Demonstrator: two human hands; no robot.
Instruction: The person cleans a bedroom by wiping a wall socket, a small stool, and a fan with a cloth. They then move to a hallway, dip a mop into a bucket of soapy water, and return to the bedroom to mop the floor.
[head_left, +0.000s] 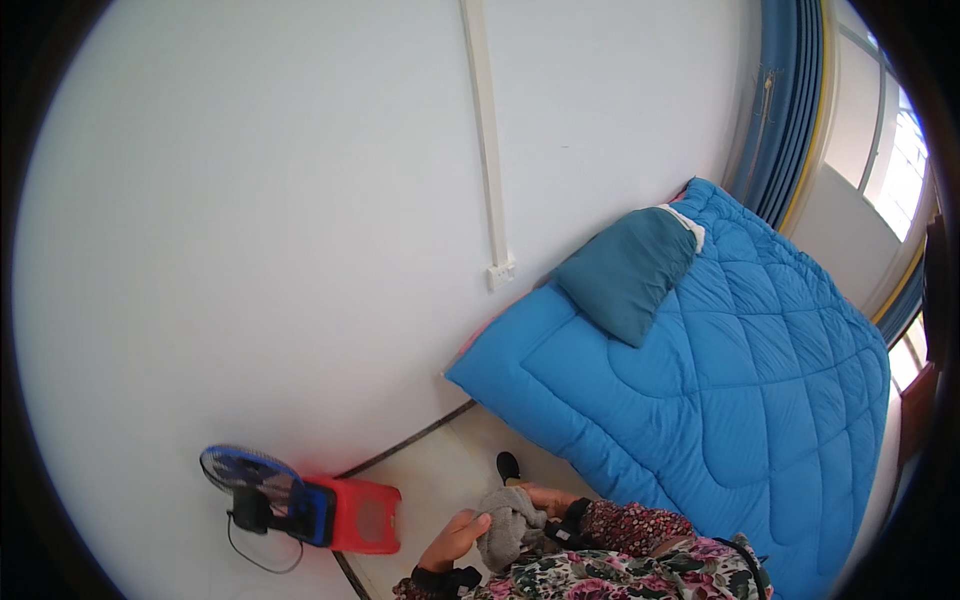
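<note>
A bunched grey cloth (506, 525) is held between both hands near the bottom of the head view, close to the front of a flowered garment. My left hand (450, 538) grips its left side, the thumb lying on top. On the cloth's upper right side is my right hand (551, 499), its fingers partly hidden by the fabric. Dark cuffs circle both wrists. To the right spreads a blue quilt (742, 360) over a bed, and a teal pillow (634, 270) lies on it near the wall.
A blue and black electric fan (255, 480) stands on a red plastic stool (367, 517) by the wall, its cord hanging. A wall socket (501, 274) sits above the bed's corner. A dark shoe (508, 466) shows on the floor. Blue curtains (787, 112) hang beside the window.
</note>
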